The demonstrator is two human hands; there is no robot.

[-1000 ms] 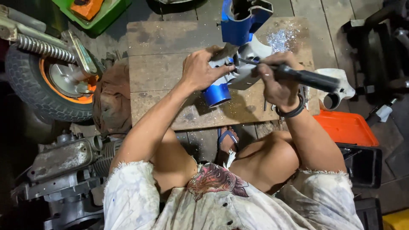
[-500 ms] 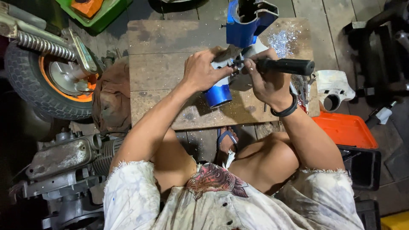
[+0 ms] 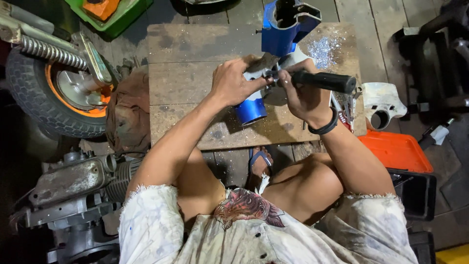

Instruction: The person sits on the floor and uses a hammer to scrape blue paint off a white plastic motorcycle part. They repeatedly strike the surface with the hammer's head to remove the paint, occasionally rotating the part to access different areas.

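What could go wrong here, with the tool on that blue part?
The left hand steadies the blue metal part right beside the tool tip; a slip of the black-handled tool in the right hand might strike its fingers. Metal filings lie scattered on the wooden board, above a sandalled foot.

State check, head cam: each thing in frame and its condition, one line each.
left hand: pressed on the blue metal part, holding it down
right hand: closed around the black-handled tool
black-handled tool: gripped, tip at the part
blue metal part: lying on the wooden bench
wooden bench: strewn with metal filings
orange case: shut
scooter wheel: lying beside the bench
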